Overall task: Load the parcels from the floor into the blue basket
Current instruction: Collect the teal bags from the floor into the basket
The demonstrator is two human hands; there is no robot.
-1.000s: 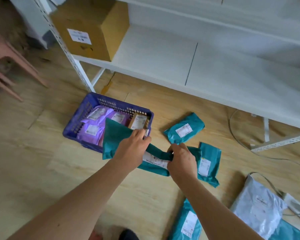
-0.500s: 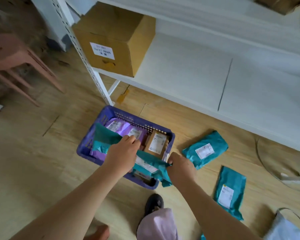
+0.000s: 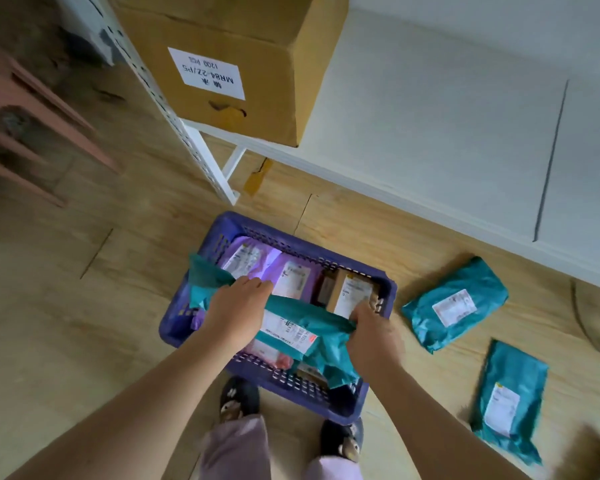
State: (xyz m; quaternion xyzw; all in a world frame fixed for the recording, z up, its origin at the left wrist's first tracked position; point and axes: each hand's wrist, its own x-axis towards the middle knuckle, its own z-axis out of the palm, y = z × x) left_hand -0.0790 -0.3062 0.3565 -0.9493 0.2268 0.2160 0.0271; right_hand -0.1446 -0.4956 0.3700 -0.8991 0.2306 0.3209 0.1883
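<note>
- The left hand lies palm down on the left part of a teal parcel, its fingers curled over the far edge and gripping it
- The right hand grips the parcel's right end, its fingers clenched round bunched teal plastic; a loose flap hangs below this hand
- Both bare forearms reach forward from the near side of the blue basket and draw closer together toward it, with the wrists over its near half and the backs of both hands facing up
- The teal parcel is stretched between the two hands across the basket's opening, white label up; its left end sticks out past the left hand and over the basket's left rim
- Whether the parcel touches the things beneath it cannot be told
- Inside the basket, at its far left, lie purple parcels with white labels; a small brown box sits at the far right, just beyond the right hand
- The basket stands on the wooden floor
- To the right of the basket a second teal parcel lies on the floor, and a third teal parcel lies further right and nearer the person
- Two dark shoes stand just at the basket's near edge
- Beyond the basket is a white shelf carrying a cardboard box with a white label
</note>
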